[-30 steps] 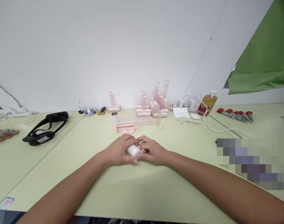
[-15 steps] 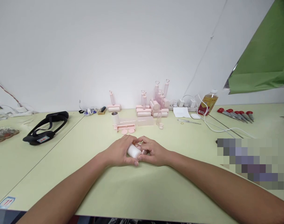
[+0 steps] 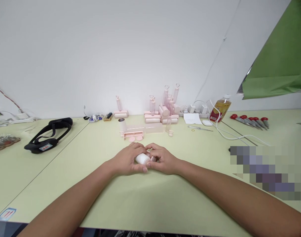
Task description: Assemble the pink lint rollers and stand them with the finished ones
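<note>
A white roll (image 3: 142, 159) with a pink end piece, which looks like part of a lint roller, lies tilted between my two hands just above the table. My left hand (image 3: 130, 158) wraps round its left side, thumb along the near edge. Fingers of my right hand (image 3: 162, 159) are curled at its right end, on a pink part (image 3: 153, 159) that they mostly cover. Beyond my hands lie an open pink casing (image 3: 133, 135) with two round flaps, a clear cover (image 3: 154, 128) and another white roll (image 3: 122, 125) standing upright.
Several pink lint rollers (image 3: 152, 119) are grouped by the wall, another (image 3: 121, 114) to their left. At right are tweezers (image 3: 200, 128), a white cable (image 3: 222, 132), a drink bottle (image 3: 221, 108) and red-ended tools (image 3: 249, 121). A black head strap (image 3: 48, 135) lies at left.
The white roll has turned slightly between my hands, its pink end shifting a little up and right. My fingers have moved only slightly; both hands keep their grip.
</note>
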Available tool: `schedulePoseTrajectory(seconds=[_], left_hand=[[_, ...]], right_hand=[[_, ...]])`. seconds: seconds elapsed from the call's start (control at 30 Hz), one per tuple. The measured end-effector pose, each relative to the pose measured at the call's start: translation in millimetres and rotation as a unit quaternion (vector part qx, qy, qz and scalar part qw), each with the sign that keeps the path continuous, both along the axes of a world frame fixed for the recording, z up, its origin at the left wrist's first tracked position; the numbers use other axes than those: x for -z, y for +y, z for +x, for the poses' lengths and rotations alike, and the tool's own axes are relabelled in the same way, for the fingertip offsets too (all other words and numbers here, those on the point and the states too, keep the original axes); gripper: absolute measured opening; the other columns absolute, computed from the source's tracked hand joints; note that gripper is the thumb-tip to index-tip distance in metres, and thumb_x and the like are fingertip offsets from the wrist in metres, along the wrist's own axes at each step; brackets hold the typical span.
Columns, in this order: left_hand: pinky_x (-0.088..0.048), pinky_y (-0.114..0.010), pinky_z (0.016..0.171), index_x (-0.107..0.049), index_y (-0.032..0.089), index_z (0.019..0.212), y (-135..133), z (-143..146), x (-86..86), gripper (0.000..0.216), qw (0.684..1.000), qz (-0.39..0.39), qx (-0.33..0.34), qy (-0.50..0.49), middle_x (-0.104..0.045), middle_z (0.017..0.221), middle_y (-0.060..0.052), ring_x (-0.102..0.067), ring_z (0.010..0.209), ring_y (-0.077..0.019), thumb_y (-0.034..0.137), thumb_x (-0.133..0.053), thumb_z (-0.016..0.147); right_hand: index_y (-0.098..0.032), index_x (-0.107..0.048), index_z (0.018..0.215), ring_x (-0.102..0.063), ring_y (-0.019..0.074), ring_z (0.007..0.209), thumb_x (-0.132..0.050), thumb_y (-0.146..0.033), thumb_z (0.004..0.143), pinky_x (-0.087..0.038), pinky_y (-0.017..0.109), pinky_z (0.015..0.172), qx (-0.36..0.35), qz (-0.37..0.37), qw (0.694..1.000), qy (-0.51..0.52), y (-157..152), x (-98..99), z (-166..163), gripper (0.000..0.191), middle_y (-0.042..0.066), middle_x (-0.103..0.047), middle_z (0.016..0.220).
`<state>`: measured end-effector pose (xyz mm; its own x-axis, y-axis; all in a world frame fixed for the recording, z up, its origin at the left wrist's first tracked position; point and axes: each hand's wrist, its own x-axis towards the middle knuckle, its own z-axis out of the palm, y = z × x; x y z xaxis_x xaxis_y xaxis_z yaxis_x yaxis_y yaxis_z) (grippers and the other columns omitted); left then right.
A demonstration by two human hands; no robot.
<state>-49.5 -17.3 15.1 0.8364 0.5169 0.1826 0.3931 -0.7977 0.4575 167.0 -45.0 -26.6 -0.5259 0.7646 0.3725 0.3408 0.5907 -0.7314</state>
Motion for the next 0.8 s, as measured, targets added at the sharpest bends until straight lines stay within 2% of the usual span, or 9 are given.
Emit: schedulePoseTrajectory(seconds=[0.37, 0.6, 0.8], left_hand=[[-0.043, -0.036, 0.084, -0.061, 0.024, 0.11, -1.4, 0.8, -3.3, 0.057, 1.0, -0.013, -0.009, 0.006, -0.059, 0.108, -0.008, -0.05, 0.104, -0.0275, 0.068, -0.061, 0.074], [-0.043, -0.033, 0.073, -0.058, 0.02, 0.105, -3.2, 1.0, -2.3, 0.059, 0.999, -0.025, -0.043, 0.006, -0.058, 0.098, -0.008, -0.053, 0.09, -0.0253, 0.071, -0.056, 0.075], [-0.042, -0.033, 0.073, -0.058, 0.021, 0.105, -3.8, 1.2, -4.2, 0.06, 0.999, -0.027, -0.042, 0.009, -0.058, 0.098, -0.007, -0.053, 0.09, -0.0249, 0.072, -0.054, 0.075]], right_hand=[[-0.016, -0.054, 0.064, -0.058, 0.012, 0.075, -0.068, -0.047, 0.079, -0.048, 0.027, 0.066, 0.003, -0.017, 1.0, 0.008, 0.0, -0.8, 0.3, 0.037, 0.007, -0.054, 0.116], [-0.016, -0.053, 0.063, -0.058, 0.0132, 0.077, -0.069, -0.045, 0.079, -0.047, 0.027, 0.066, 0.011, -0.008, 1.0, 0.018, 0.9, -0.7, -0.5, 0.037, 0.008, -0.055, 0.115], [-0.016, -0.054, 0.063, -0.058, 0.0124, 0.075, -0.068, -0.045, 0.079, -0.047, 0.027, 0.065, 0.009, -0.008, 1.0, 0.018, 1.4, 0.2, -0.1, 0.036, 0.007, -0.056, 0.115]])
